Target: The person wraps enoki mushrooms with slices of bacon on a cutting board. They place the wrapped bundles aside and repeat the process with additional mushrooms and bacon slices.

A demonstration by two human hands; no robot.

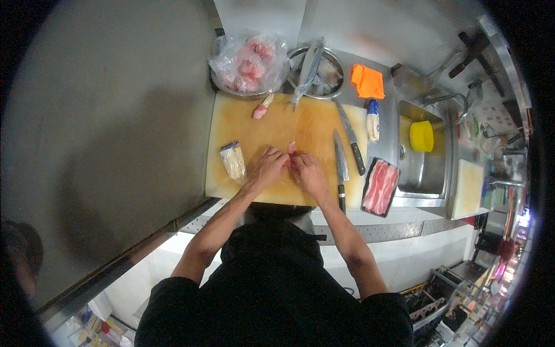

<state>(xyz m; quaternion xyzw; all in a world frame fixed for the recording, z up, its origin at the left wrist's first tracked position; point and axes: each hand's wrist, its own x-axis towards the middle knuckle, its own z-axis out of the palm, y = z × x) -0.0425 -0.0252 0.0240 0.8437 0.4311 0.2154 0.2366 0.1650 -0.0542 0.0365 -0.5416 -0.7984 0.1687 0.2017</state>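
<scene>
A thin slice of pink meat (292,148) lies on the yellowed cutting board (243,128) in front of me. My left hand (271,164) and my right hand (308,171) meet over it from either side, fingertips gripping it and covering much of it. Left of my left hand is an opened pack of enoki mushrooms (234,162). A small bundle of enoki wrapped in meat (261,110) rests near the board's far edge. To my right, a black tray of sliced fatty meat (380,187) sits beside the board. Another enoki pack (373,121) lies beyond it.
Two kitchen knives, a near one (340,156) and a farther one (349,134), lie along the board's right side. Behind stand a bowl with fish (337,89) and bagged meat (250,69). An orange cloth (368,81) and a sink (422,180) holding a yellow container (421,136) are rightward.
</scene>
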